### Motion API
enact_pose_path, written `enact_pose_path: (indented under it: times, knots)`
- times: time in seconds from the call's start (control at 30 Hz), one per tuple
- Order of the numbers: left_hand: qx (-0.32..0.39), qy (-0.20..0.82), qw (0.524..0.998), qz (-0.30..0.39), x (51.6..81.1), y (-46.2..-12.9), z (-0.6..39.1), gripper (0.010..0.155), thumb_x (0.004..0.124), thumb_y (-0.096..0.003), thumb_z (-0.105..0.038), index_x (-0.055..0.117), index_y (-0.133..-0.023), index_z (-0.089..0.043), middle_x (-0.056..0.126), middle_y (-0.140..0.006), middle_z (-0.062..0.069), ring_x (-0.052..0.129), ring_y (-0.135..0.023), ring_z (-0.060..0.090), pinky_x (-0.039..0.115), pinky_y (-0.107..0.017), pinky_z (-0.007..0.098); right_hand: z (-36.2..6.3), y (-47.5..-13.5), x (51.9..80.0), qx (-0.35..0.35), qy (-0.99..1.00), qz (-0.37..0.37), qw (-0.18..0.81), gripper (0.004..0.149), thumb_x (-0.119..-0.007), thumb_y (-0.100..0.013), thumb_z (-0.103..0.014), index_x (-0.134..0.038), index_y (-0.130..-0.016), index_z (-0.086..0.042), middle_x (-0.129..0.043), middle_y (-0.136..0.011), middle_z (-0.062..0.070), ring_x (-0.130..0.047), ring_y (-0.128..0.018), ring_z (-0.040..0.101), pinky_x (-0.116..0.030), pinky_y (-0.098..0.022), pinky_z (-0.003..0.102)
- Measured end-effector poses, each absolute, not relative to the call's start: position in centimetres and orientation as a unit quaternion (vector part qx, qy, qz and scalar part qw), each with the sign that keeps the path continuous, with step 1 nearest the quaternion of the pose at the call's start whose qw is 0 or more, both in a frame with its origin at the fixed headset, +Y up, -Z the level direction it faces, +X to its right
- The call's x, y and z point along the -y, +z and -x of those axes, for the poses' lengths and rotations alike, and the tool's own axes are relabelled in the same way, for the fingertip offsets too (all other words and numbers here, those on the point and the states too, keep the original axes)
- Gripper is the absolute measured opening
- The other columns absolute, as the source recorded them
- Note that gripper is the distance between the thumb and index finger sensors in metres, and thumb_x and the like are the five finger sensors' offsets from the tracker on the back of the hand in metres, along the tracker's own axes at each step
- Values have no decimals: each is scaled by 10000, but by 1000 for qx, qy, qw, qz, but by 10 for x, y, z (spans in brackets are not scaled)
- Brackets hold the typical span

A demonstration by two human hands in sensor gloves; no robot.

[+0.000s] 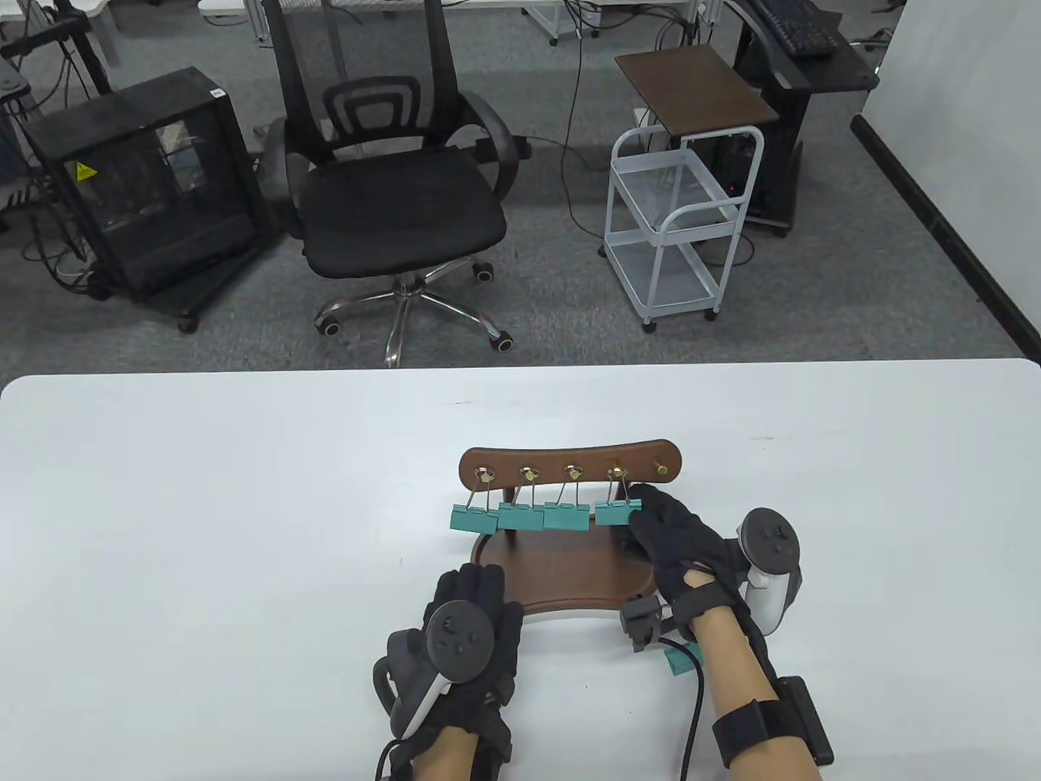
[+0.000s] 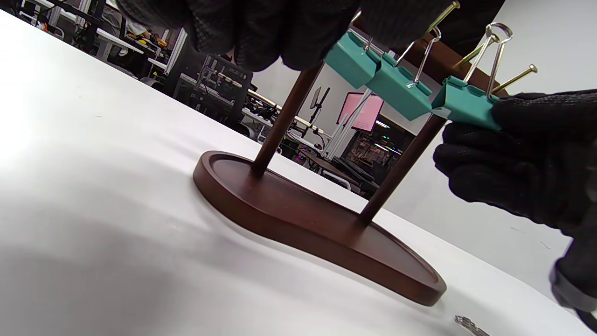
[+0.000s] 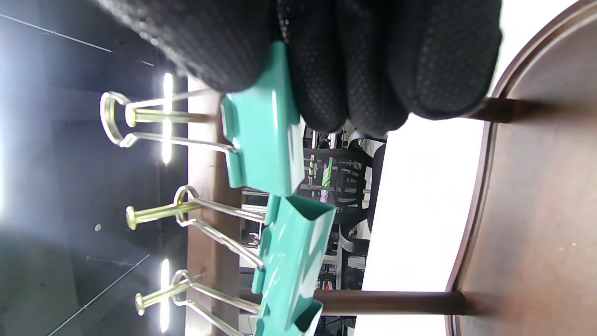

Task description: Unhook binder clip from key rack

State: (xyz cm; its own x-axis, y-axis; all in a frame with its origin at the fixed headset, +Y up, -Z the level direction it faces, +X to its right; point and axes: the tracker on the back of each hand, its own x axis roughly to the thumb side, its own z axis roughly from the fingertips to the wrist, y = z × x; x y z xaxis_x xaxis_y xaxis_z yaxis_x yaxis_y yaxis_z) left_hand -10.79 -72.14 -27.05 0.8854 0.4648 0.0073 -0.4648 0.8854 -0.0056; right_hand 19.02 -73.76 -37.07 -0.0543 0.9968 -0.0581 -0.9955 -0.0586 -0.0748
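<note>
A brown wooden key rack [image 1: 569, 462] stands on its oval base [image 1: 569, 582]. Several teal binder clips hang by their wire loops from brass pegs; the far right peg [image 1: 664, 469] is bare. My right hand [image 1: 642, 511] pinches the body of the rightmost hanging clip [image 1: 614, 512]. In the right wrist view my fingers [image 3: 354, 65] grip that clip [image 3: 263, 135], and its wire loop [image 3: 112, 119] is still around the peg near its tip. My left hand [image 1: 476, 586] holds nothing and rests at the base's front left edge.
A loose teal clip [image 1: 681, 661] lies on the white table [image 1: 203, 529] under my right wrist. Two upright posts [image 2: 284, 121] carry the rack bar. The neighbouring clip [image 3: 294, 242] hangs right beside the gripped one.
</note>
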Motion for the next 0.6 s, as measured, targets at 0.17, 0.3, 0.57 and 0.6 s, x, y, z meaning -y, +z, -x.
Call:
enact_pose_path:
  times: [0.17, 0.3, 0.57, 0.6]
  knots:
    - [4, 240, 971, 1, 721, -270, 108, 621, 606, -541, -526, 613, -1105, -267, 589, -1181, 53, 516, -1104, 332, 523, -750, 531, -192, -366, 740, 0, 724, 41, 688, 518, -820, -380, -352, -725, -869, -213, -922, -755, 174, -934, -646, 384, -857, -454, 442]
    - [5, 240, 971, 1, 722, -270, 107, 621, 606, -542, -526, 613, -1105, -266, 589, -1181, 52, 514, -1104, 333, 522, -751, 530, -195, -359, 739, -4, 722, 34, 691, 517, -818, -380, -353, -723, -867, -209, -920, -752, 178, -935, -640, 385, -858, -450, 441]
    - [8, 240, 971, 2, 721, -270, 106, 620, 605, -543, -526, 616, -1105, -265, 591, -1181, 52, 516, -1105, 332, 523, -750, 531, -201, -341, 733, -4, 722, 20, 692, 513, -832, -370, -374, -740, -844, -199, -950, -709, 176, -971, -593, 369, -886, -408, 423]
    - [8, 241, 971, 2, 721, -270, 106, 619, 606, -542, -525, 616, -1104, -266, 592, -1180, 52, 516, -1105, 331, 523, -750, 530, -202, -338, 733, -5, 721, 18, 693, 512, -833, -369, -375, -741, -842, -200, -950, -709, 175, -972, -592, 368, -887, -407, 423]
